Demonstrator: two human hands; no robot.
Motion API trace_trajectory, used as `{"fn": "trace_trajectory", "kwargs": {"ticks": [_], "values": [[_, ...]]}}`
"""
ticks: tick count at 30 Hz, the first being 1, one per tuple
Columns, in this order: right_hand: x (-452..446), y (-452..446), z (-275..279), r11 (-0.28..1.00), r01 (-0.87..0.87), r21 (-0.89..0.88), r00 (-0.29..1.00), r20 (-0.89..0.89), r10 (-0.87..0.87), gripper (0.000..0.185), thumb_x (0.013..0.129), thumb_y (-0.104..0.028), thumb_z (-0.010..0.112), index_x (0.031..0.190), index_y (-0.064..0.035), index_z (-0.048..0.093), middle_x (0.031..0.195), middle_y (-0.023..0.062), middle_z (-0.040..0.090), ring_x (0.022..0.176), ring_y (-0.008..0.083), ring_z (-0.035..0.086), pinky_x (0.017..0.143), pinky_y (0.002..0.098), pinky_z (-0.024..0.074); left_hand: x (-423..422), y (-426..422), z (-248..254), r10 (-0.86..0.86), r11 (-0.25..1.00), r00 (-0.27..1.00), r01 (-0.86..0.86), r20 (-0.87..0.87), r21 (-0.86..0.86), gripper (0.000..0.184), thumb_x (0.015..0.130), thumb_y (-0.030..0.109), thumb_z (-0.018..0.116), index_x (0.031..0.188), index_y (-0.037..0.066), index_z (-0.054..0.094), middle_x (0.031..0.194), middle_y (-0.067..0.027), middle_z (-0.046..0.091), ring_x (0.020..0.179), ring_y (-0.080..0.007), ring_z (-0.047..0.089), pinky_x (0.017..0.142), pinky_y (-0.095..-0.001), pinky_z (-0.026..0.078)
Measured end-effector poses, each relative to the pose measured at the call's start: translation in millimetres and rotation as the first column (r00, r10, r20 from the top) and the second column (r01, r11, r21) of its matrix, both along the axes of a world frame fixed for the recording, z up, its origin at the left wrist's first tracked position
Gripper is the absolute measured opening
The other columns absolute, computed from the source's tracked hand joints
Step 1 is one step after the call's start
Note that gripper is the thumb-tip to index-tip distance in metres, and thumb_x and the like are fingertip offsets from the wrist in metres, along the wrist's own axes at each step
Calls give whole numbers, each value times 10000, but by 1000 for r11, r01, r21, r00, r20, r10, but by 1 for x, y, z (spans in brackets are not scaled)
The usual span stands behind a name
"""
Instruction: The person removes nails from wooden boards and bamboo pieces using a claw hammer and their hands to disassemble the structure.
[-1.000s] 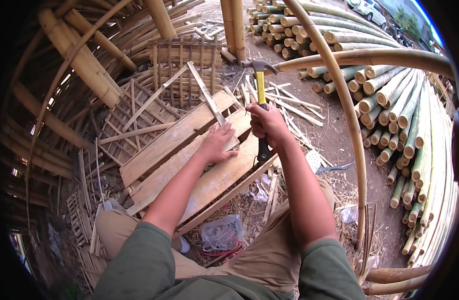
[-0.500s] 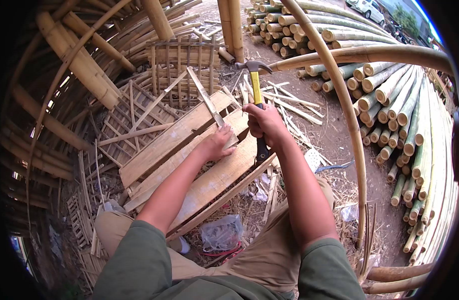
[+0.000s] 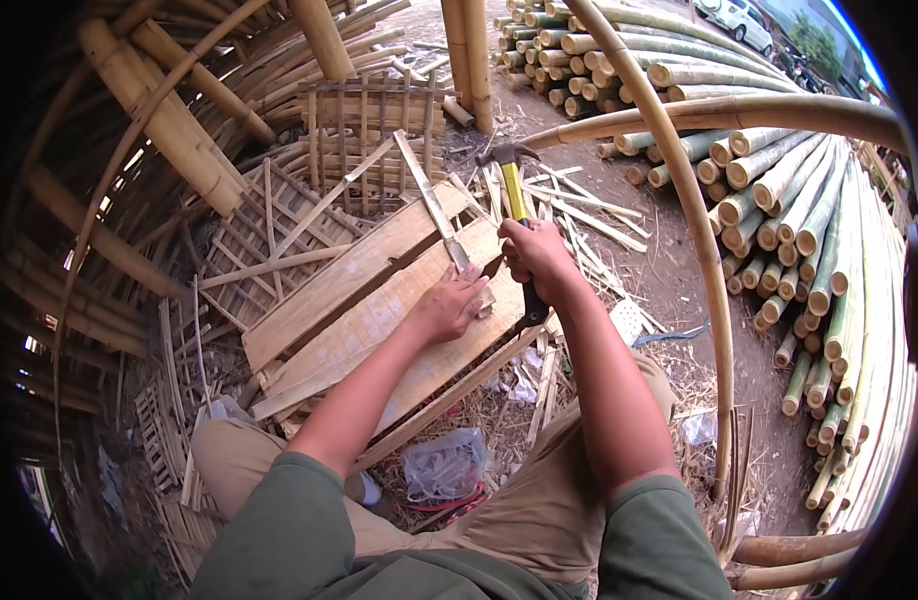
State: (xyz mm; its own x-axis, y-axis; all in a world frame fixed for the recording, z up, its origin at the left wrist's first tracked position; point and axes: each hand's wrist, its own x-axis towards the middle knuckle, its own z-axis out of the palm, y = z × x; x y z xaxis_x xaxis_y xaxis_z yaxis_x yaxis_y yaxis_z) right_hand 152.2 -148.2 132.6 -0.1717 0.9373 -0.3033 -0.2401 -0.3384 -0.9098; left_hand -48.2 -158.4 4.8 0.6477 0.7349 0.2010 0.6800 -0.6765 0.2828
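Note:
My left hand (image 3: 449,306) is closed over the near end of a long, narrow bamboo strip (image 3: 428,195). The strip slants away across a low bench of wooden planks (image 3: 324,315), and its short end shows past my fingers. In my right hand (image 3: 539,258) is a claw hammer (image 3: 512,188), gripped around its yellow and black handle. Its metal head points up and away from me, while the black butt hangs near the bench's right edge.
Split bamboo sticks (image 3: 584,205) litter the ground beyond the bench. Woven bamboo panels (image 3: 369,125) lean at the back left. Cut bamboo poles (image 3: 779,200) are stacked at right, behind a curved bamboo pole (image 3: 694,200). A clear plastic bag (image 3: 444,465) lies between my legs.
My left hand and the bamboo strip have moved slightly right and toward me. The hammer has shifted a little right and lower, still in my right hand.

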Motion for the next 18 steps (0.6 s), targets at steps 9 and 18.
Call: {"fn": "trace_trajectory", "kwargs": {"ticks": [9, 18], "values": [[-12, -2, -55, 1000, -26, 11, 960, 278, 22, 212, 897, -162, 570, 836, 39, 598, 723, 134, 670, 404, 118, 444, 369, 293, 347, 2, 2, -4, 129, 991, 953, -110, 275, -81, 380, 980, 170, 479, 1321, 24, 561, 1410, -189, 531, 1369, -314, 455, 1185, -605, 162], [-7, -15, -69, 996, -92, -8, 881, 465, 85, 258, 875, -214, 604, 858, 42, 630, 674, 105, 646, 429, 149, 500, 395, 319, 395, -5, 8, -5, 137, 990, 990, -135, 46, -39, 468, 949, 239, 521, 1358, 12, 513, 1483, -158, 446, 1437, -271, 356, 1191, -603, 159]]}}
